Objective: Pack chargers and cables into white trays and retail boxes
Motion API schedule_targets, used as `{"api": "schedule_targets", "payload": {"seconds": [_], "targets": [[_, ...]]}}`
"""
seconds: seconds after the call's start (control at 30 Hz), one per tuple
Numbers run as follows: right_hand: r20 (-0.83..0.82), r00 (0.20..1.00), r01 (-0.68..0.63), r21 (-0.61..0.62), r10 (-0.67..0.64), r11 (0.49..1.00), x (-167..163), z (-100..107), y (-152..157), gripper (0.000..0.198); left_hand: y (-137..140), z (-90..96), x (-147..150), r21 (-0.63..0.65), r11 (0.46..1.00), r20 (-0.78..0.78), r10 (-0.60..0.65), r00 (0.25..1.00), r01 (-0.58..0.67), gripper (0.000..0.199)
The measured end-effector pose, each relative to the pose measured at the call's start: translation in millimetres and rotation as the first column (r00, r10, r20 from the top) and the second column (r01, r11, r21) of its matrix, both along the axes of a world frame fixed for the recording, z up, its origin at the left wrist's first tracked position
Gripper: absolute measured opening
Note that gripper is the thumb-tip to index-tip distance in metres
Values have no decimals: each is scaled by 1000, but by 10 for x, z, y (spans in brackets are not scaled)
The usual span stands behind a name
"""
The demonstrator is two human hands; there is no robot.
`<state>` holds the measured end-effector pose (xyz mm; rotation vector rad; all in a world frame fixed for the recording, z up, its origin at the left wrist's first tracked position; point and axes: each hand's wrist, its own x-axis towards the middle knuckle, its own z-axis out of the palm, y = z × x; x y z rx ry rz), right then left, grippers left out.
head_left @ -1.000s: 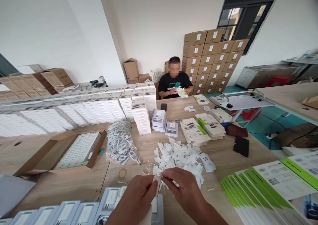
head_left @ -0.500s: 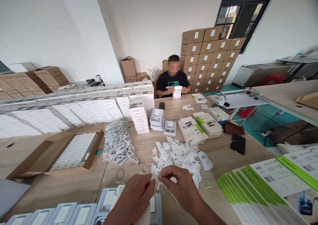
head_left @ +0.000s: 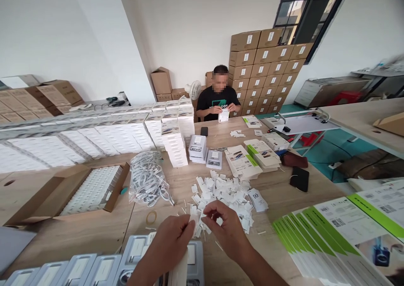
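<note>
My left hand (head_left: 172, 237) is closed around a folded white carton (head_left: 180, 271), seen edge-on, whose end sticks up past the thumb. My right hand (head_left: 224, 225) is beside that end, fingers curled and thumb near the forefinger in a pinch; what lies between the tips is too small to make out. Just beyond both hands spreads a loose pile of white card scraps (head_left: 222, 191). A stack of white printed cards (head_left: 258, 200) lies at its right edge. Below my left forearm are grey-blue trays (head_left: 195, 258) with white items in them.
Flat printed cartons (head_left: 315, 231) fan out at right; more cartons (head_left: 241, 162) lie beyond the scraps. A bag of cables (head_left: 148, 178), an open brown box (head_left: 116, 189) and stacked white boxes (head_left: 175, 147) stand left. Across the table a person (head_left: 219, 99) holds a white box.
The view has shifted slightly. My right fingertips have drawn a little away from the carton's end, while my left hand keeps its hold. The person opposite has lowered the white box a little.
</note>
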<state>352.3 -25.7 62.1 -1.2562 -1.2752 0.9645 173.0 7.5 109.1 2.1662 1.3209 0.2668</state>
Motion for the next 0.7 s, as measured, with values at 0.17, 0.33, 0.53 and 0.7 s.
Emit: {"api": "schedule_targets", "payload": {"seconds": [0.17,0.33,0.53,0.7], "targets": [[64,997,-53,67,49,996,-16,92,17,8,-41,31,27,-32,999,25,-41,999,42,39],[87,993,-79,-50,83,996,70,-222,-88,12,74,-22,-95,-74,976,138,211,968,-203,42],[323,946,95,-263,-5,960,438,-1362,-285,9,141,-96,-185,-228,938,329,326,886,-260,47],[544,835,124,-326,79,937,511,-1438,-289,18,92,-178,-105,-243,926,321,357,877,-288,48]]}}
